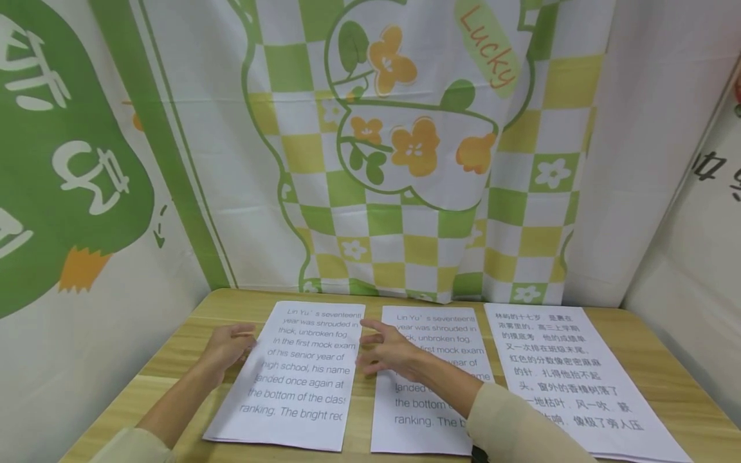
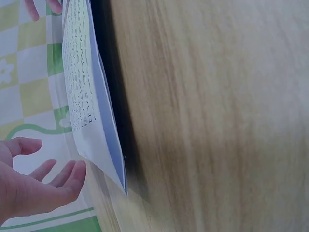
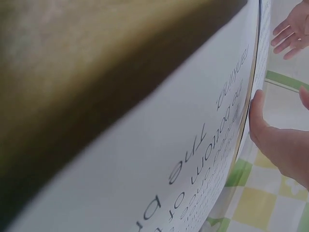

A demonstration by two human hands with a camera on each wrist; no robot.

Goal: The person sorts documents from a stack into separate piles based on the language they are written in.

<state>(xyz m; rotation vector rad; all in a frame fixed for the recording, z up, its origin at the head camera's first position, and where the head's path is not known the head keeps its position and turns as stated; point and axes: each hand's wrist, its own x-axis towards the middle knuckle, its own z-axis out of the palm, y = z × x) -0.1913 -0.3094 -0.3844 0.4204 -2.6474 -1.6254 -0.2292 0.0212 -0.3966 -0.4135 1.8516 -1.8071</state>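
Observation:
A stack of white paper (image 1: pixel 303 379) printed with large English text lies on the table between my two hands. My left hand (image 1: pixel 228 347) is at the stack's left edge, its fingers loosely bent with nothing in them. In the left wrist view, the fingertips of this hand (image 2: pixel 43 186) are close to a corner of the slightly parted sheets (image 2: pixel 94 140). My right hand (image 1: pixel 388 350) hovers over the gap between this stack and a second English-printed stack (image 1: pixel 422 418), fingers spread towards the first one's right edge. The right forearm hides part of the second stack.
A third stack of paper (image 1: pixel 556 373), printed with Chinese characters, lies at the right of the wooden table (image 1: pixel 168 347). A cloth (image 1: pixel 422 251) with green and yellow checks and flowers hangs behind the table. Printed white cloth (image 1: pixel 156 270) also covers the left side.

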